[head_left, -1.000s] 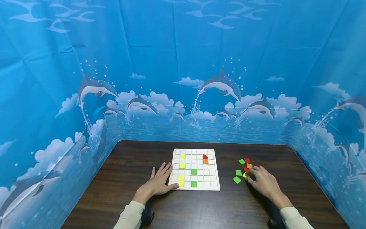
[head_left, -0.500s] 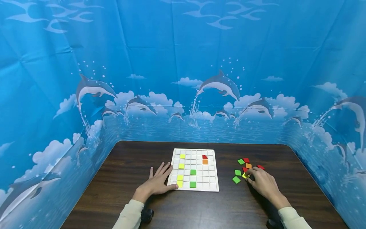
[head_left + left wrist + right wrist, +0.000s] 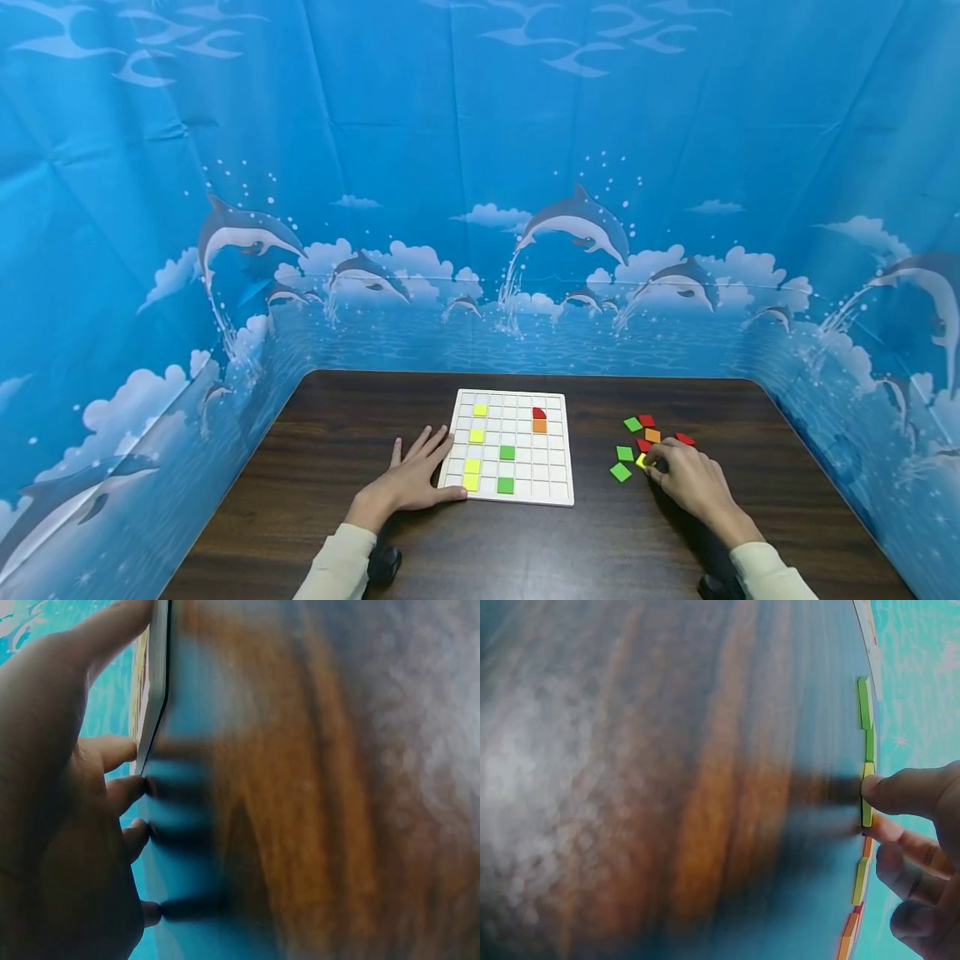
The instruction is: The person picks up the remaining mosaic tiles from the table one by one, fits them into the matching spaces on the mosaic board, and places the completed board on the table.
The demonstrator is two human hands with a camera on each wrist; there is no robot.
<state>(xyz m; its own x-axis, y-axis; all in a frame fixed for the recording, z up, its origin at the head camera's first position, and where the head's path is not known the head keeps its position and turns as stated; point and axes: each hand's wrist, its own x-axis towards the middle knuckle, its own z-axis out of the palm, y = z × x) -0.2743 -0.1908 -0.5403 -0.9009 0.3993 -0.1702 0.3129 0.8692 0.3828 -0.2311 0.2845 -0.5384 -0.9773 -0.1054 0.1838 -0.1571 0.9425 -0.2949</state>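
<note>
My left hand (image 3: 411, 483) lies with fingers spread at the left edge of a white grid board (image 3: 551, 490), its thumb at the near left corner. In the left wrist view, fingertips (image 3: 135, 787) line the edge of the board (image 3: 156, 682). Several yellow, green, orange and red tiles sit in squares of the board. To the right, my right hand (image 3: 693, 479) pinches a yellow tile (image 3: 641, 460) among loose tiles. The right wrist view has the thumb (image 3: 907, 787) against that yellow tile (image 3: 868, 774), with the index fingertip at its other end.
Loose green tiles (image 3: 621, 472), red tiles (image 3: 646, 420) and an orange tile (image 3: 652, 436) lie around the right hand on the dark wooden table (image 3: 510, 550). A blue dolphin-print curtain (image 3: 420, 167) stands behind and at both sides.
The board has turned slightly clockwise under the left hand, its near right corner shifting a little towards me. My right hand stays at the yellow tile.
</note>
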